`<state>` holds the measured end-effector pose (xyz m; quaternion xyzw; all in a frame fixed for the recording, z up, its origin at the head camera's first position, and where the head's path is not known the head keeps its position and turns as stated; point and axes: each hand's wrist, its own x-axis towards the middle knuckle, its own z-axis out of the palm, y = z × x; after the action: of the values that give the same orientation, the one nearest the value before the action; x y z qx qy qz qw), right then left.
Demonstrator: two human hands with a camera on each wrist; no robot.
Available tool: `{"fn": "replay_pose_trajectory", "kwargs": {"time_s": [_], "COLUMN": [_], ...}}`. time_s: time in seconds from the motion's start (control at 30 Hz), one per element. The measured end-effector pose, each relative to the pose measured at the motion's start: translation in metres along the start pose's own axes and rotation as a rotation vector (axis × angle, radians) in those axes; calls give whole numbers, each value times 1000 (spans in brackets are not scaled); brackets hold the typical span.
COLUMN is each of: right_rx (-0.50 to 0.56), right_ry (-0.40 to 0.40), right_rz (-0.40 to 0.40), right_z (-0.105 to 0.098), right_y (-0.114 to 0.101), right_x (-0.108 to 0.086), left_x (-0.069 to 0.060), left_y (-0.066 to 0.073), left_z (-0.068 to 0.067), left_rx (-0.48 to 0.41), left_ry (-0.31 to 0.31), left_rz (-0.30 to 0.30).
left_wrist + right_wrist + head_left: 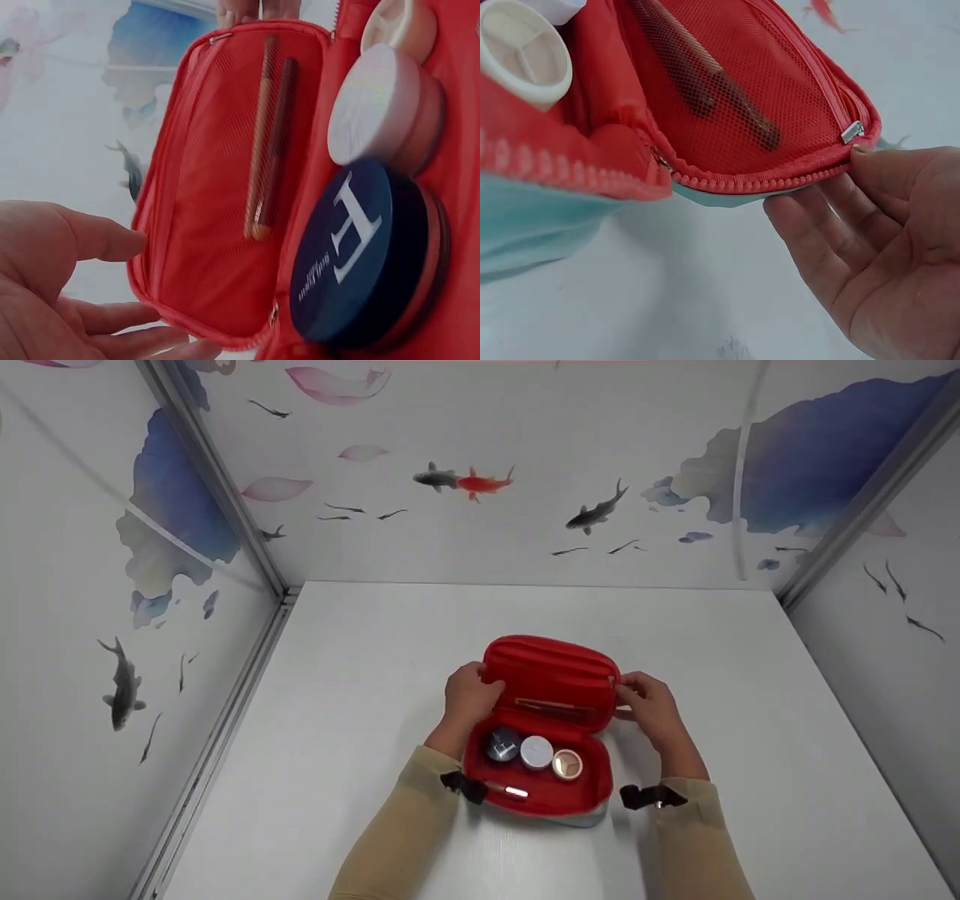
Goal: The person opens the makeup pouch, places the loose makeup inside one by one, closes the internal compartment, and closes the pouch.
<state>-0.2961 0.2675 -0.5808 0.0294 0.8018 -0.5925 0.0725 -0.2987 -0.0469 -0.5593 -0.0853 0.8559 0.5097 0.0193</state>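
An unzipped makeup bag (555, 802), red inside and pale blue-green outside, lies on the white table with its lid raised. My left hand (469, 697) holds the lid's left edge, thumb at the front and fingers outside. At the lid's right edge, near a small zipper pull (853, 132), my right hand (900, 240) pinches the rim. Two makeup brushes (262, 142) sit behind the lid's mesh. In the base are a dark round powder case (352, 255), a white-lidded jar (536, 752), a three-part round palette (568, 765) and a slender tube (516, 792).
White table (360, 675) surrounds the bag on all sides. Panels printed with fish and petals, such as the back wall (525, 540), enclose it at the left, back and right. Metal frame posts (270, 555) stand at the corners.
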Motion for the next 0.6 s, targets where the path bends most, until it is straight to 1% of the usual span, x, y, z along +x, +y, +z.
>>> {"fn": "replay_pose_trajectory", "kwargs": {"time_s": [0.07,0.13,0.2,0.23,0.33,0.43,0.53,0.6], "right_rx": [-16,-30,-48,-57,-87,-110,-124,-123], "right_ry": [-2,5,18,26,49,63,68,67], "right_rz": [-16,-27,-40,-47,-72,-96,-108,-114], "right_z": [1,3,5,6,8,11,13,15], "right_y": [0,-2,-4,-5,-9,-12,-13,-14], "right_x": [-3,-6,-10,-11,-15,-17,-19,-20], "left_x": [-5,-12,-19,-23,-34,-42,-47,-49], "left_y": [6,13,23,28,42,54,62,66], "left_z": [4,12,22,27,47,68,86,95], "left_rx": [11,14,14,17,27,24,24,33], "left_ry": [53,107,137,140,103,45,2,-13], "left_rz": [41,102,175,217,330,398,412,405]}}
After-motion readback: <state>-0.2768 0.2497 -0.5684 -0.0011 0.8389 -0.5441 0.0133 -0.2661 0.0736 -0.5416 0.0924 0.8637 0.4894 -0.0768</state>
